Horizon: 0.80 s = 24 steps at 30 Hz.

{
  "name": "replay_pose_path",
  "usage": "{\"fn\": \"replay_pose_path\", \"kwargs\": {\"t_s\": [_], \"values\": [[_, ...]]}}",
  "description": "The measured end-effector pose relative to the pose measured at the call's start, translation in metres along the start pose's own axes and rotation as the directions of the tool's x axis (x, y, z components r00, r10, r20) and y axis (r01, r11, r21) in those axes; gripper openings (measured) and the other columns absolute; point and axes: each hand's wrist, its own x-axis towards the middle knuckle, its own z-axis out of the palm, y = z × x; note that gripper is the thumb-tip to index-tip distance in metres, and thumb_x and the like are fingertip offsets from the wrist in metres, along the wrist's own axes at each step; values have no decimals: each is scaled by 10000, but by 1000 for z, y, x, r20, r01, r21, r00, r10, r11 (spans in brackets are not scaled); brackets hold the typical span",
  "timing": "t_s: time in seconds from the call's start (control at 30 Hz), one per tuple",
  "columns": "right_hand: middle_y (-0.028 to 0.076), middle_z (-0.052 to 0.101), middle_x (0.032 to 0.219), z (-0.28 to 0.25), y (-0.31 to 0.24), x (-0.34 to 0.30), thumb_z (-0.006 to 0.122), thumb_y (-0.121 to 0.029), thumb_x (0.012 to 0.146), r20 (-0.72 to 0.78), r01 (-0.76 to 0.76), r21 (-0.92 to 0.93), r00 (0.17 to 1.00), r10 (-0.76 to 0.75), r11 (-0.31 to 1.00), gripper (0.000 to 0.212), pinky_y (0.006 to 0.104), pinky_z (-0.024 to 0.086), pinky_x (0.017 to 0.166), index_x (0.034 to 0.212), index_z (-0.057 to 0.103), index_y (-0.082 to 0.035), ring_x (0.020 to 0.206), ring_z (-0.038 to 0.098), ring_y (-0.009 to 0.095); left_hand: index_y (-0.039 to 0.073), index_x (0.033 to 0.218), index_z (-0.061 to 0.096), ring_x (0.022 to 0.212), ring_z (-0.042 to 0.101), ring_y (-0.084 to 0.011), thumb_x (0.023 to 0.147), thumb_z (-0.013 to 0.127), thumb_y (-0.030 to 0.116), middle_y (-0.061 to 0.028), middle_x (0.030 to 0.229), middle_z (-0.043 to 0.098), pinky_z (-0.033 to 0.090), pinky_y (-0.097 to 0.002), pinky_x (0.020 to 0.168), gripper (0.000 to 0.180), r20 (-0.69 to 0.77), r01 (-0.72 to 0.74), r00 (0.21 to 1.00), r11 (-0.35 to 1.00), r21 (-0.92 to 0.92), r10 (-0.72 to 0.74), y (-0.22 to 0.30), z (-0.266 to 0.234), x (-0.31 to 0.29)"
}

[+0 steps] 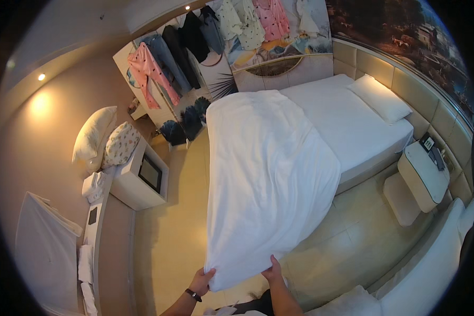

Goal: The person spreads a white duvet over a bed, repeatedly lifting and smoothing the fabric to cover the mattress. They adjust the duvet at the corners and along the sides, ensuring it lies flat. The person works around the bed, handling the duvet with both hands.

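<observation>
A large white duvet [263, 168] drapes over the foot half of the bed and stretches down toward me, its near end lifted off the floor. My left hand [200, 280], with a dark band on the wrist, grips the duvet's near left corner. On the near edge further right, my right hand [273, 270] is closed on the same duvet, thumb on top. The cloth hangs in folds between the bed and my hands. Beyond it, the white-sheeted bed [321, 97] shows its bare head half, with a white pillow [382, 97] by the headboard.
A nightstand [426, 174] with a phone stands right of the bed. Another white bed [421, 274] lies at lower right. Along the left wall are a shelf with folded towels [93, 187], a cabinet [139, 176] and cushions [122, 145]. Clothes [152, 73] hang at the back.
</observation>
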Motion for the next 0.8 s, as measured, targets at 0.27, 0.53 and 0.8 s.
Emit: {"fn": "replay_pose_path", "kwargs": {"t_s": [0.27,0.53,0.8], "values": [[97,485,1196,18,3,21,383,-310,890,25,238,201,968,-248,950,409,472,354,937,1225,416,-78,1096,449,306,10,1124,480,898,572,-183,892,479,226,-86,1021,579,484,-335,761,317,-53,-230,973,923,-309,224,19,8,-27],[102,463,1225,84,-3,5,419,-314,879,211,375,173,889,-406,911,426,469,341,952,1219,422,-58,1108,435,305,6,1185,425,954,563,-238,910,397,335,-126,1108,543,471,-384,805,429,103,-116,974,833,-542,203,41,-14,-35],[140,464,1202,47,-52,-54,433,-239,898,32,444,-184,895,-446,877,396,467,353,941,1222,396,-15,1098,441,309,-4,859,538,594,520,-131,885,488,235,-46,705,557,434,-283,524,245,-220,-211,961,958,-194,167,-24,-53,12]]}}
